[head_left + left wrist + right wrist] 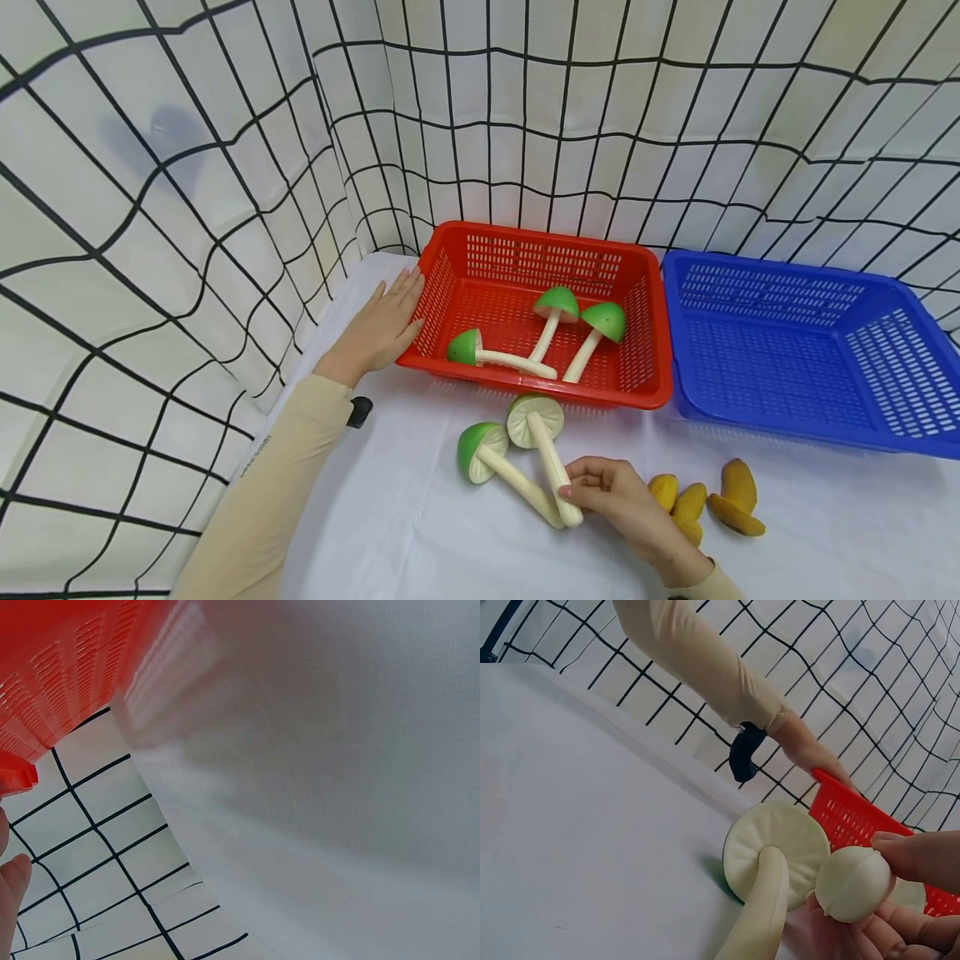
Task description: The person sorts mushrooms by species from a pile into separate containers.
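Observation:
My right hand [626, 512] pinches the stem of a green-capped toy mushroom [551, 458] between thumb and fingers; its cap points toward the red basket. In the right wrist view the stem end [853, 885] faces the camera. A second green mushroom [510, 471] lies on the cloth just left of it. My left hand [382, 321] rests with straight fingers on the left rim of the red basket [536, 387]. Inside that basket lie three green mushrooms, one on its side at the left [465, 347] and two at the right [603, 321].
A blue basket [765, 358] stands right of the red one. Several yellow-brown mushrooms [737, 497] lie on the white cloth [405, 500] beside my right hand. Black grid netting [525, 125] over white sheeting rises behind and at the left.

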Motion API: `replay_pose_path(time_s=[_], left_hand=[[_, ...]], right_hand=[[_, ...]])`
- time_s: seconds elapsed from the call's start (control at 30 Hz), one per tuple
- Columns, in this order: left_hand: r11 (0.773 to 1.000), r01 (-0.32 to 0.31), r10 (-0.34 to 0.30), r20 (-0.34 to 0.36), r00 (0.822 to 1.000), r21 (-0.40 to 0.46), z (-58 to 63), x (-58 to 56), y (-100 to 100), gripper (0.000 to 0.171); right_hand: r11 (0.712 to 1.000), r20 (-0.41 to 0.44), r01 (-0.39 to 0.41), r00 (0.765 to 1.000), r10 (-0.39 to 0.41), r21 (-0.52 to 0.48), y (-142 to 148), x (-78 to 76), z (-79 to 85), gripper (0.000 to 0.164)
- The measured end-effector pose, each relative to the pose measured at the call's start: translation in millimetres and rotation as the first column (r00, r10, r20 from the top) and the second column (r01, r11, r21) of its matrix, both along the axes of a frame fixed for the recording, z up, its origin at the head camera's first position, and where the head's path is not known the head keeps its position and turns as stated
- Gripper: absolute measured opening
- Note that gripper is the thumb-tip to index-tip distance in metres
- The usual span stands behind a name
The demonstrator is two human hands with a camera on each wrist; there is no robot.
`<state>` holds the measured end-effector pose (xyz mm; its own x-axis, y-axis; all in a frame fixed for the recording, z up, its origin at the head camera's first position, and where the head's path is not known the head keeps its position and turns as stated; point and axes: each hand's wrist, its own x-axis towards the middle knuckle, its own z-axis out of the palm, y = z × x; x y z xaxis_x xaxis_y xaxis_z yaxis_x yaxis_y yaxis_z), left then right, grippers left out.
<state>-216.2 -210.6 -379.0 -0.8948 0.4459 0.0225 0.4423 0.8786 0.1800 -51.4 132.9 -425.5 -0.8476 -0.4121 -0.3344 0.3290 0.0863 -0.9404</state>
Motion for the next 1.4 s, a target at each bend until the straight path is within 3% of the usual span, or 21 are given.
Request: replay_pose_path(time_s=[0.4, 1.4], left_hand=[[1.0, 0.005, -0.005, -0.01, 1.0, -0.002, -0.3, 0.3, 0, 0.062], [1.0, -0.004, 0.004, -0.005, 1.0, 0.007, -2.1, -0.4, -1, 0.062]], right_hand=[[0.999, -0.048, -0.04, 0.998, 0.038, -0.037, 3, 2.1, 10.1, 0.032], [0.996, -0.04, -0.085, 0.995, 0.087, 0.041, 0, 5.7, 22.8, 0.033]])
